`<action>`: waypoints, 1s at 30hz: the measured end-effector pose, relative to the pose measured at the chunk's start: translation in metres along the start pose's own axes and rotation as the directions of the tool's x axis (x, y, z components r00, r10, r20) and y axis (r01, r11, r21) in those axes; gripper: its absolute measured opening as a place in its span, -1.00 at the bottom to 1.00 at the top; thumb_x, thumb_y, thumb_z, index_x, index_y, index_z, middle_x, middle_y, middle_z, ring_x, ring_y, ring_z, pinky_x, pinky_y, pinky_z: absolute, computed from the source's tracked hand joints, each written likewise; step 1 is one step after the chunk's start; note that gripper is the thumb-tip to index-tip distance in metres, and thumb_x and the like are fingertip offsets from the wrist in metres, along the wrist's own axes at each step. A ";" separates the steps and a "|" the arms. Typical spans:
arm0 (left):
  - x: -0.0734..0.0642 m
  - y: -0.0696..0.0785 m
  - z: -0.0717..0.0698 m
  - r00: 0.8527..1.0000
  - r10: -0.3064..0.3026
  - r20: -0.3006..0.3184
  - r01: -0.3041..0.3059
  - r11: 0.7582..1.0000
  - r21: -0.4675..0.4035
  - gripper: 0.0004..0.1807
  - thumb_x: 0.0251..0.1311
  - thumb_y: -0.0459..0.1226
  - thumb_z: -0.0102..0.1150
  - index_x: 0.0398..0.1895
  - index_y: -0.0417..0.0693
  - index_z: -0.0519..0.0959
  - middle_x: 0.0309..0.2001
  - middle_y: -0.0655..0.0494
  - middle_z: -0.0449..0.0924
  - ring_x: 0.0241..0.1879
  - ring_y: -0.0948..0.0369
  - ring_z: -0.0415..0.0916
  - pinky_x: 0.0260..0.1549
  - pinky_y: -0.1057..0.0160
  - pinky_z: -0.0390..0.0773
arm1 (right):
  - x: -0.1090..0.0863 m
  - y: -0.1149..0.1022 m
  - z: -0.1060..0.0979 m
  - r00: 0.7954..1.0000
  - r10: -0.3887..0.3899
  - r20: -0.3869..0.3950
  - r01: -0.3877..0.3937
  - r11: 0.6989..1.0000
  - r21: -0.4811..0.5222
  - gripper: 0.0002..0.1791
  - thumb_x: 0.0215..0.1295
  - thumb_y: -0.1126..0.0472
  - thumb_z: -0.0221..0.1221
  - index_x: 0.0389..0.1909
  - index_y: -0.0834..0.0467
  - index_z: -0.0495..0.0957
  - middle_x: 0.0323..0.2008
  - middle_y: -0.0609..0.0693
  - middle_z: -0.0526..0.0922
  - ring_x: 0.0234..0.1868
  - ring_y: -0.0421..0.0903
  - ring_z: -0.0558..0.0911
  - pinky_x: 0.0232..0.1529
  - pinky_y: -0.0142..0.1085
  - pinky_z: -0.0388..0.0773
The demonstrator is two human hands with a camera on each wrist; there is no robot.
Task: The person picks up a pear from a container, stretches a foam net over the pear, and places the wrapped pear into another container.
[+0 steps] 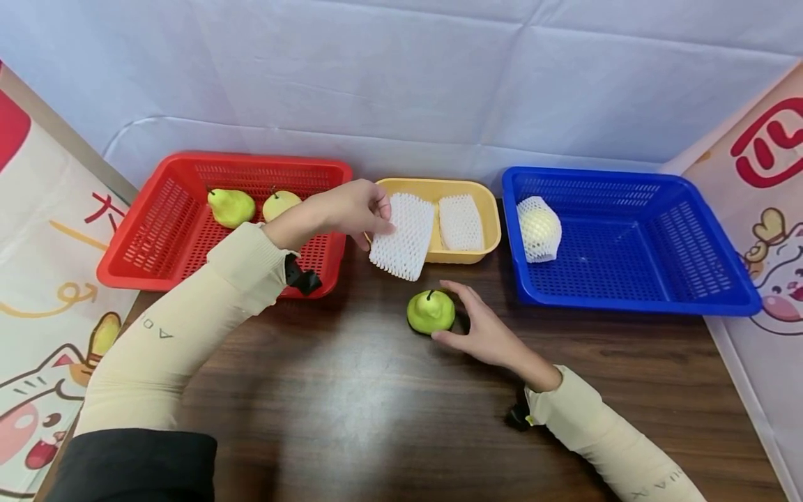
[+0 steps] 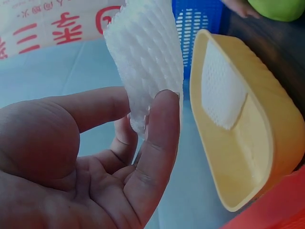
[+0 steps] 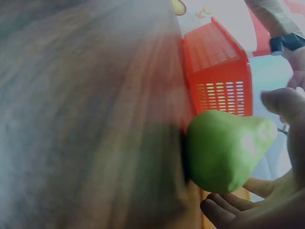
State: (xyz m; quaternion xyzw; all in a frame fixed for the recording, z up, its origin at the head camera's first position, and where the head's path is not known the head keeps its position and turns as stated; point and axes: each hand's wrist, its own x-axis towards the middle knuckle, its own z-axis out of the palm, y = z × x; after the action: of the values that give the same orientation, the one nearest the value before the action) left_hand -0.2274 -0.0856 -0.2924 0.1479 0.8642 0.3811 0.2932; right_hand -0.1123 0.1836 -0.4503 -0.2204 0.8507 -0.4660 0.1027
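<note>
My left hand (image 1: 357,211) pinches a white foam net sleeve (image 1: 404,237) between thumb and fingers, over the left part of the yellow tray (image 1: 492,219). The left wrist view shows the sleeve (image 2: 152,57) gripped at its end. A green pear (image 1: 430,312) stands upright on the table, stem up. My right hand (image 1: 479,328) is at the pear's right side, fingers and thumb spread partly around it. In the right wrist view the thumb is apart from the pear (image 3: 224,150); whether the other fingers touch it, I cannot tell. Another foam net sleeve (image 1: 461,223) lies in the tray.
At the left a red basket (image 1: 138,237) holds a green pear (image 1: 231,208) and a pale yellow fruit (image 1: 280,203), partly behind my left arm. On the right, a blue basket (image 1: 627,300) holds a fruit in a foam net (image 1: 539,230). A white cloth (image 1: 376,77) hangs behind.
</note>
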 end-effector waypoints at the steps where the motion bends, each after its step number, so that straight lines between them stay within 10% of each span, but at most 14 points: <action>1: -0.002 -0.001 0.001 1.000 0.002 0.001 -0.002 1.000 0.000 -0.83 0.31 -0.39 0.29 -0.25 -0.23 0.45 -0.40 -0.03 0.47 -0.57 0.17 0.55 -0.44 0.22 0.72 | 0.000 -0.001 -0.002 1.000 -0.005 -0.011 0.005 1.000 0.023 -0.09 0.22 0.24 0.44 0.48 0.34 0.16 0.43 0.29 0.27 0.44 0.19 0.30 0.39 0.09 0.34; 21: -0.040 0.017 0.022 0.977 0.117 0.179 -0.139 0.984 0.114 -0.85 0.28 -0.36 0.31 -0.31 -0.20 0.50 -0.41 -0.02 0.56 -0.61 0.13 0.60 -0.51 0.22 0.69 | 0.012 -0.035 -0.025 0.932 -0.144 -0.332 0.264 0.897 0.353 -0.64 0.44 0.56 0.00 0.22 0.54 0.39 0.13 0.48 0.47 0.12 -0.07 0.60 0.11 -0.37 0.58; 30: -0.051 0.029 0.035 0.957 0.141 0.252 -0.184 0.970 0.156 -0.85 0.27 -0.37 0.30 -0.35 -0.16 0.49 -0.51 0.05 0.55 -0.65 0.18 0.54 -0.54 0.25 0.65 | 0.020 -0.054 -0.032 0.963 -0.067 -0.260 0.162 0.918 0.363 -0.66 0.55 0.42 -0.03 0.21 0.52 0.45 0.02 0.43 0.57 -0.04 -0.19 0.66 0.01 -0.35 0.63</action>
State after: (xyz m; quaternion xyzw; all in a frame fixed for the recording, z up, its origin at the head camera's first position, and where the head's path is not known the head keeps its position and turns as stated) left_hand -0.1648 -0.0706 -0.2690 0.2890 0.8380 0.3046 0.3485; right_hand -0.1272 0.1728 -0.3871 -0.1876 0.7356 -0.6508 0.0110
